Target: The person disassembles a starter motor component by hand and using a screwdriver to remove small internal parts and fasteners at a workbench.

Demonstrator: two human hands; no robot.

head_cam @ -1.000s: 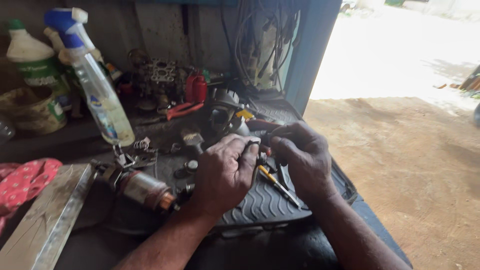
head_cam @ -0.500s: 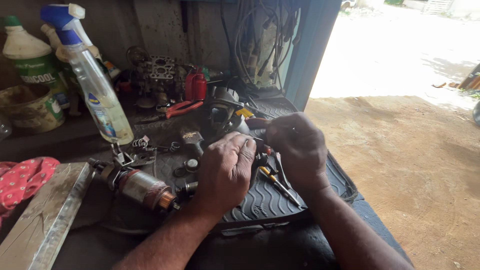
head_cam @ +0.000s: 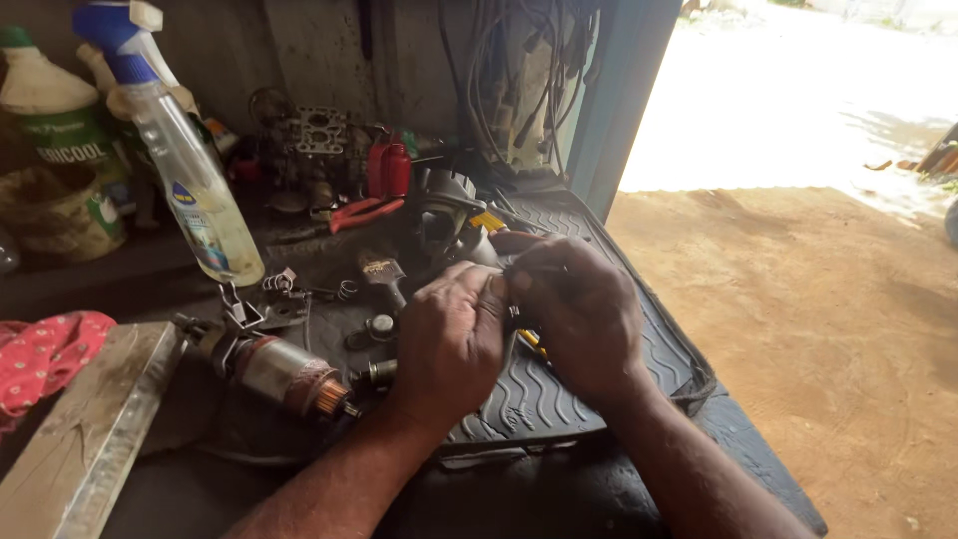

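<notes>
1. Working at the middle of the view, the left hand (head_cam: 449, 344) and the right hand (head_cam: 579, 314) meet fingertip to fingertip over a black ribbed rubber mat (head_cam: 559, 399); both are curled tight on something small between them, and what it is cannot be told.
2. A yellow-handled screwdriver (head_cam: 532, 343) lies on the mat just under the hands, mostly hidden by them.
3. At eight o'clock from the left hand lies a motor armature (head_cam: 279, 369), its copper end pointing towards the wrist.
4. At nine o'clock in the view, a grey metal bar (head_cam: 90, 429) runs slantwise, with a red patterned cloth (head_cam: 45, 354) beside it.
5. At eleven o'clock from the hands, small metal parts (head_cam: 264, 299) and a dark brush (head_cam: 384, 274) lie on the bench.
6. Further off at twelve o'clock sit a dark motor housing (head_cam: 444, 215), red-handled pliers (head_cam: 364, 212) and a red can (head_cam: 391, 168).
7. At ten o'clock a clear spray bottle (head_cam: 195, 190) with a blue head stands tilted; behind it stands a white jug (head_cam: 55, 105) with a green cap.
</notes>
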